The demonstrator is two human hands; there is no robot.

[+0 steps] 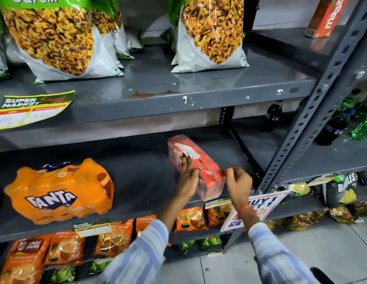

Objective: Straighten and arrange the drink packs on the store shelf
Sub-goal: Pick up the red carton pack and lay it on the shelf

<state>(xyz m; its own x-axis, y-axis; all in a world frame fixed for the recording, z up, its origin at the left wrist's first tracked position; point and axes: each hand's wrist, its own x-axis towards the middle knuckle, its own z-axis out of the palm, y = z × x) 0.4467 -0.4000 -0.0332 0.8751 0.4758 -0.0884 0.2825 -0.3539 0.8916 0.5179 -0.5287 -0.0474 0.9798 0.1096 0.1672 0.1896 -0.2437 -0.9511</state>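
Observation:
A long red drink pack (201,167) with a white label lies at an angle on the middle grey shelf (137,181), its near end at the shelf's front edge. My left hand (187,177) presses against the pack's left side, fingers on its top. My right hand (238,181) is at the pack's near right corner, fingers curled and touching it. An orange Fanta multi-pack (59,191) lies on the same shelf to the left, tilted, well apart from my hands.
Large snack bags (211,33) stand on the shelf above. A red Maaza carton (328,15) is at the upper right. A grey upright post (313,111) divides the bays; dark and green bottles (334,128) stand right of it. Tea packets (190,219) fill the lower shelf.

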